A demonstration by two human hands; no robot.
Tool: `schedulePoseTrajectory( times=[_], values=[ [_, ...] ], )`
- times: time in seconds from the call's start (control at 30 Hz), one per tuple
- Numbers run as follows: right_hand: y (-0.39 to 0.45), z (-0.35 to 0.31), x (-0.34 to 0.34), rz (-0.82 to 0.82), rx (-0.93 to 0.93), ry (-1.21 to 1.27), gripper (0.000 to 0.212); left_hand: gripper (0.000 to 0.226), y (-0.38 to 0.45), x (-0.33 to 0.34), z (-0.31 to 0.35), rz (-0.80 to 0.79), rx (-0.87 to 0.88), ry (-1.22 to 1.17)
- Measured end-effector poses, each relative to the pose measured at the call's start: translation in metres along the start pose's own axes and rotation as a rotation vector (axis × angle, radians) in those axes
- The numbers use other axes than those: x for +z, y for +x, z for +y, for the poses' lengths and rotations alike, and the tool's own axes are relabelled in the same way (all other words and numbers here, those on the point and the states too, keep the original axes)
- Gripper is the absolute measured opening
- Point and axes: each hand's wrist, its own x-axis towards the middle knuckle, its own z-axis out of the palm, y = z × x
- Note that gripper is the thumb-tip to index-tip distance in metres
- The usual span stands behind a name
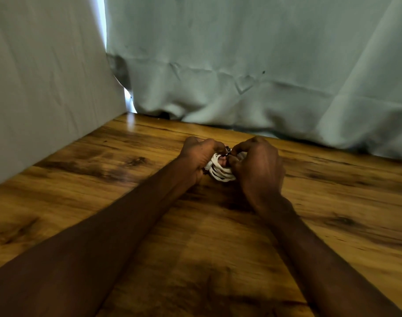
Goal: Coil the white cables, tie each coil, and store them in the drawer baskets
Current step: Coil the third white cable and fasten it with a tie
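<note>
A coil of white cable point(220, 171) sits between both hands, just above the wooden table point(126, 202) near its far edge. My left hand point(198, 154) grips the coil's left side with curled fingers. My right hand point(258, 163) curls over the right side, and its fingertips pinch a small dark tie point(227, 153) at the top of the coil. Much of the coil is hidden behind the fingers. No drawer or basket is in view.
A pale blue-grey cloth point(252, 65) hangs behind the table's far edge. A white sheet point(46, 88) covers the left side and meets the table's left edge. The picture is slightly blurred.
</note>
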Motion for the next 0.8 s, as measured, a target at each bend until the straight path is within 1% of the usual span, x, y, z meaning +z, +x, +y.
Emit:
schedulePoseTrajectory(
  times=[0.07,0.17,0.2,0.37,0.43,0.47,0.6,0.7,0.8],
  values=[
    [-0.001,-0.001,-0.001,-0.009,-0.019,-0.03,0.026,0.038,-0.001,0.001,0.0,0.0,-0.003,-0.004],
    [0.0,-0.001,0.0,-0.024,-0.05,-0.054,0.024,0.048,0.003,0.0,-0.001,-0.001,-0.019,0.001],
    [0.001,-0.001,0.0,-0.031,-0.063,-0.054,0.024,0.047,0.003,-0.001,-0.001,0.004,-0.021,0.006],
    [0.005,0.002,0.003,-0.045,-0.104,-0.056,0.021,0.026,0.002,-0.001,0.0,0.023,-0.031,0.021],
    [0.004,0.003,0.002,-0.063,-0.084,-0.004,0.021,0.012,0.001,-0.001,0.0,0.02,-0.026,-0.004],
    [0.004,0.003,0.001,-0.07,-0.067,0.033,0.021,0.01,0.001,-0.001,-0.001,0.013,-0.025,-0.015],
    [0.005,0.006,0.001,-0.049,-0.052,0.082,0.019,0.018,0.008,-0.003,-0.005,-0.046,-0.006,0.018],
    [0.008,0.01,0.0,-0.021,-0.046,0.109,0.016,0.025,0.011,-0.005,-0.006,-0.156,-0.033,0.034],
    [0.009,0.016,0.002,0.006,-0.024,0.155,0.019,0.026,0.012,-0.004,-0.008,-0.26,-0.035,0.003]
  ],
)
